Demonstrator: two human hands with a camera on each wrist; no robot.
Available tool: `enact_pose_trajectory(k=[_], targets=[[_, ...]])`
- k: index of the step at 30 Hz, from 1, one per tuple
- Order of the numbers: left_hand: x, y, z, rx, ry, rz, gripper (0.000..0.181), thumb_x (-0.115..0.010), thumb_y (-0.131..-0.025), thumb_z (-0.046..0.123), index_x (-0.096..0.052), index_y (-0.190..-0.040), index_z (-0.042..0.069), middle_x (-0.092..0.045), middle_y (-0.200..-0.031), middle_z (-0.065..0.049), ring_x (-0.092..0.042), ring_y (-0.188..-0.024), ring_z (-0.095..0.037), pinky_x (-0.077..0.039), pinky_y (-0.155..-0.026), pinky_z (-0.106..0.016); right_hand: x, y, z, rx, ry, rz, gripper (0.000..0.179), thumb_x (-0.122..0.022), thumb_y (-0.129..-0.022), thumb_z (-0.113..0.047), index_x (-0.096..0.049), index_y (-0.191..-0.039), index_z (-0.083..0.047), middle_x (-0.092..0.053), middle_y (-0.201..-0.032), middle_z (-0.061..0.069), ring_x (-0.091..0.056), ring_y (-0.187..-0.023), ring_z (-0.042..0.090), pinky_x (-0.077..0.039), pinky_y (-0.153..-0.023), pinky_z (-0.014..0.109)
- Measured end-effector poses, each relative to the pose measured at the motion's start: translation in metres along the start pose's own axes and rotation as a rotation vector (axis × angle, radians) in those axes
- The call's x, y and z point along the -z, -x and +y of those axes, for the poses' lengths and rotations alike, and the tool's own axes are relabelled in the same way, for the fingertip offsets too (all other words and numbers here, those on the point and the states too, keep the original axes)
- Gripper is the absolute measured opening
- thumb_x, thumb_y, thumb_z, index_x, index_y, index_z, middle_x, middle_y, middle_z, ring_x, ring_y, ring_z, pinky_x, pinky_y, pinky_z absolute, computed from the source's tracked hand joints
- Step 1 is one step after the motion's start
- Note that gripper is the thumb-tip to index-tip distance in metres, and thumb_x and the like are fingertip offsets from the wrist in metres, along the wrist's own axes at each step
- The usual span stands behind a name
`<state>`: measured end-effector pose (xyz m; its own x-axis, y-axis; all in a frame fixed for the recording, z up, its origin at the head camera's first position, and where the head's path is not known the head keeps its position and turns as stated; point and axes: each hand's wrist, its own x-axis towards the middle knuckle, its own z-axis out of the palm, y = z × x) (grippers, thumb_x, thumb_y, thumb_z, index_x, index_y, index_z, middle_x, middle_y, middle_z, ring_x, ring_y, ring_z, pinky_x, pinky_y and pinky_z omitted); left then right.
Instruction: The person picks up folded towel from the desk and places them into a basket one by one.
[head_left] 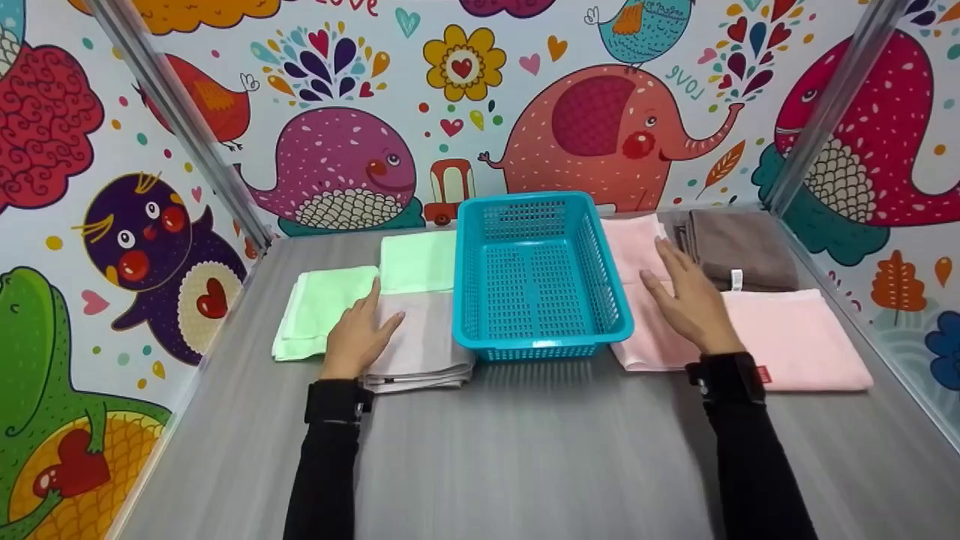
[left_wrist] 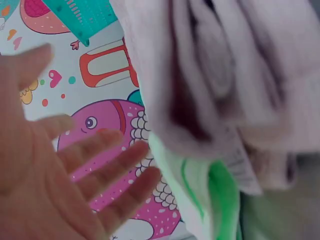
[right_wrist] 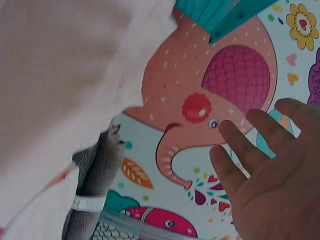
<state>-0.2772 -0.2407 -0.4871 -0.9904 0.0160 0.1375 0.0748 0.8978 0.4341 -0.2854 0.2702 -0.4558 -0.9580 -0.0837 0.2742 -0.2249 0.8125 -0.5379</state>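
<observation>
My left hand (head_left: 355, 336) hovers over the gap between a folded green towel (head_left: 330, 304) and a folded pale grey-lilac towel (head_left: 420, 330), fingers spread and holding nothing. In the left wrist view the fingers (left_wrist: 107, 172) are extended beside the stacked cloth. My right hand (head_left: 691, 304) is above a folded pink towel (head_left: 637, 322), its fingers straight and nothing in the palm. A turquoise plastic basket (head_left: 544, 343) with perforated sides stands between the hands, and its floor shows bare. The right wrist view shows the fingers (right_wrist: 250, 155) apart from the pink cloth.
Another green towel (head_left: 418, 259) lies left of the basket. To the right are a folded brown towel (head_left: 742, 247) with a white tag and a second pink towel (head_left: 799, 341) with a red label. Printed wall panels (head_left: 457, 97) enclose the grey table (head_left: 525, 457).
</observation>
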Motion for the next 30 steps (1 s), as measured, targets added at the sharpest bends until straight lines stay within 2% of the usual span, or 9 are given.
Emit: enact_pose_trajectory(k=[5, 8, 12, 15, 25, 30], targets=[[-0.003, 0.002, 0.003, 0.092, 0.084, -0.048, 0.087, -0.064, -0.101, 0.038, -0.018, -0.163, -0.004, -0.046, -0.151, -0.036, -0.047, -0.137, -0.052, -0.04, -0.112, -0.061, -0.023, -0.002, -0.02, -0.004, -0.224, -0.039, 0.073, -0.047, -0.109, -0.046, -0.02, -0.166, -0.008, -0.033, -0.164, 0.027, -0.052, -0.135, 0.049, -0.04, -0.111, 0.064], [-0.006, 0.003, 0.005, 0.131, 0.125, -0.039, 0.088, -0.068, -0.098, 0.032, -0.023, -0.159, -0.012, -0.043, -0.15, -0.04, -0.046, -0.137, -0.054, -0.038, -0.113, -0.061, -0.033, -0.002, -0.028, -0.025, -0.305, -0.09, 0.076, -0.051, -0.109, -0.04, -0.016, -0.166, -0.003, -0.032, -0.164, 0.029, -0.056, -0.13, 0.05, -0.044, -0.109, 0.062], [-0.011, 0.003, 0.008, 0.182, 0.078, -0.019, 0.084, -0.073, -0.093, 0.035, -0.037, -0.148, -0.017, -0.05, -0.14, -0.041, -0.052, -0.127, -0.056, -0.043, -0.107, -0.061, -0.042, -0.002, -0.033, -0.047, -0.299, -0.157, 0.078, -0.056, -0.108, -0.03, -0.014, -0.164, 0.002, -0.026, -0.166, 0.031, -0.04, -0.145, 0.049, -0.033, -0.118, 0.062], [-0.012, 0.003, 0.011, 0.21, 0.021, -0.036, 0.084, -0.076, -0.091, 0.039, -0.043, -0.142, -0.019, -0.055, -0.134, -0.04, -0.055, -0.123, -0.055, -0.046, -0.104, -0.059, -0.045, -0.002, -0.033, -0.058, -0.281, -0.178, 0.075, -0.056, -0.107, -0.022, -0.015, -0.164, 0.004, -0.024, -0.167, 0.03, -0.027, -0.153, 0.047, -0.023, -0.123, 0.062], [-0.015, 0.002, 0.021, 0.262, -0.079, -0.046, 0.076, -0.076, -0.088, 0.048, -0.057, -0.126, -0.016, -0.064, -0.12, -0.036, -0.062, -0.111, -0.053, -0.052, -0.092, -0.059, -0.042, -0.005, -0.031, -0.045, -0.274, -0.152, 0.072, -0.054, -0.101, -0.006, -0.02, -0.163, 0.003, -0.028, -0.164, 0.033, -0.034, -0.147, 0.051, -0.026, -0.121, 0.063], [-0.018, 0.003, 0.019, 0.262, -0.058, -0.05, 0.078, -0.077, -0.089, 0.045, -0.054, -0.126, -0.019, -0.061, -0.12, -0.037, -0.062, -0.109, -0.053, -0.052, -0.092, -0.058, -0.042, -0.004, -0.032, -0.048, -0.277, -0.177, 0.072, -0.05, -0.099, -0.001, -0.017, -0.163, 0.003, -0.024, -0.166, 0.032, -0.031, -0.149, 0.051, -0.022, -0.123, 0.062]])
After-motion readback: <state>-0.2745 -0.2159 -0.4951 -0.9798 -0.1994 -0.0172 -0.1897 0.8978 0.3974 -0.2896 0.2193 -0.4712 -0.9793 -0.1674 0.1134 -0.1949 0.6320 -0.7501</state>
